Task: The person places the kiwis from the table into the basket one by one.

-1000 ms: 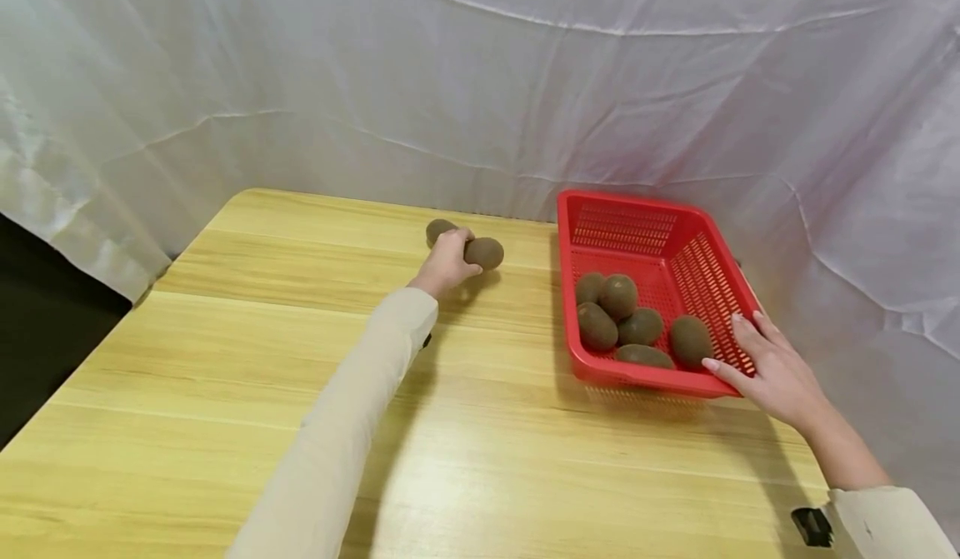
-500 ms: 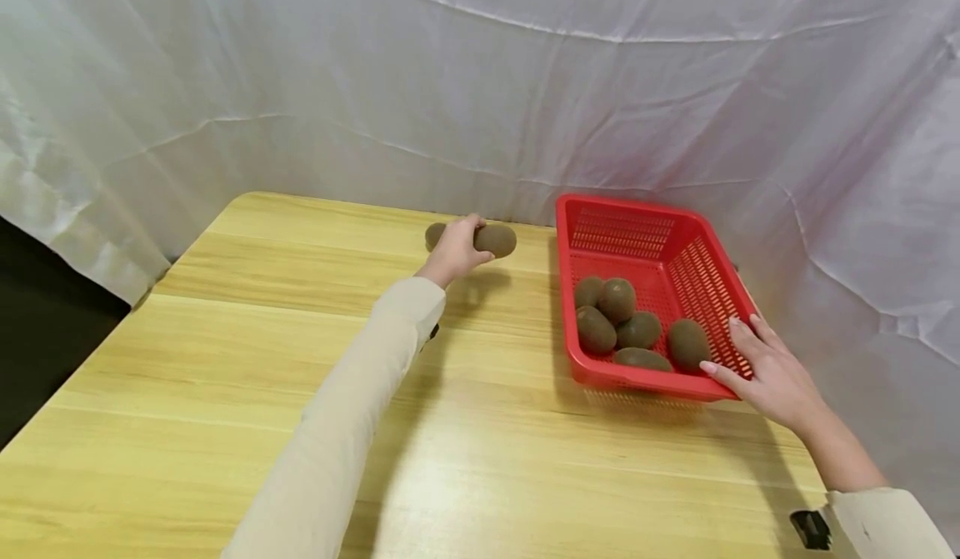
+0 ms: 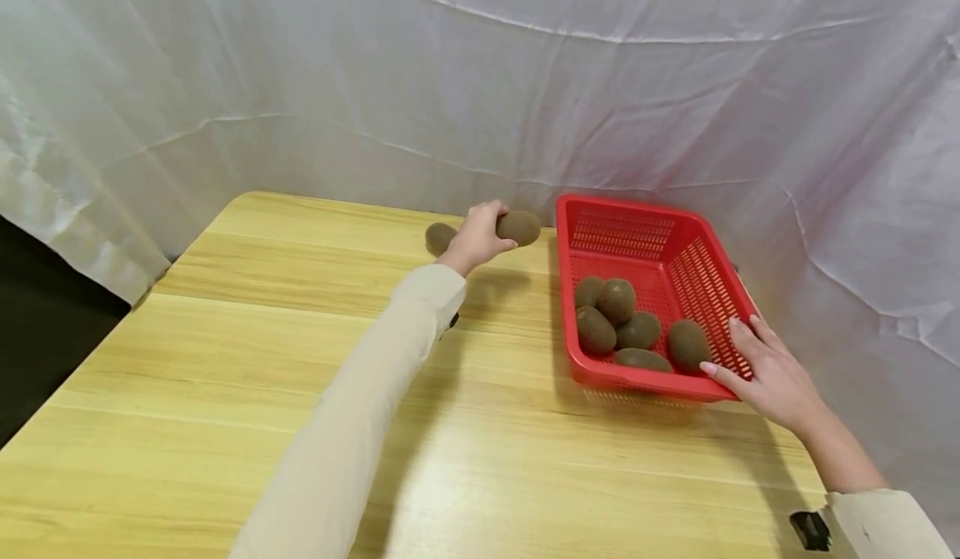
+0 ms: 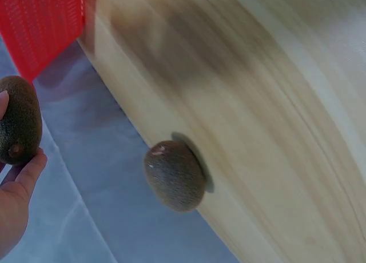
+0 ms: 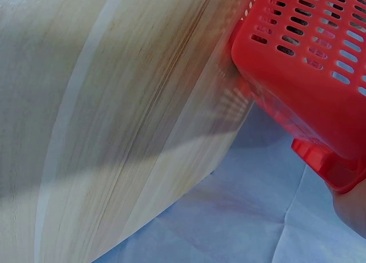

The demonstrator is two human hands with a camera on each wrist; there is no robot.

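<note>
My left hand (image 3: pixel 480 237) grips a brown, fuzzy kiwi (image 3: pixel 519 228) between thumb and fingers, above the table's back part and left of the red basket (image 3: pixel 564 292). In the left wrist view that kiwi (image 4: pixel 20 120) is at the left edge, partly out of frame. A second kiwi (image 4: pixel 175 176) lies near the table edge, partly behind my left hand in the head view. My right hand (image 3: pixel 780 377) holds the basket's near right corner, thumb and fingertips over the rim. Several kiwis (image 3: pixel 618 301) lie in the basket's near half.
A light wooden table (image 3: pixel 225 359) carries everything. Its back edge meets a hanging white cloth (image 3: pixel 420 84). In the right wrist view, the basket's outer wall (image 5: pixel 309 97) slants beside the table edge.
My left hand has lifted the kiwi off the table and carried it rightward and back, leaving the second kiwi behind. My right hand and the basket stay put.
</note>
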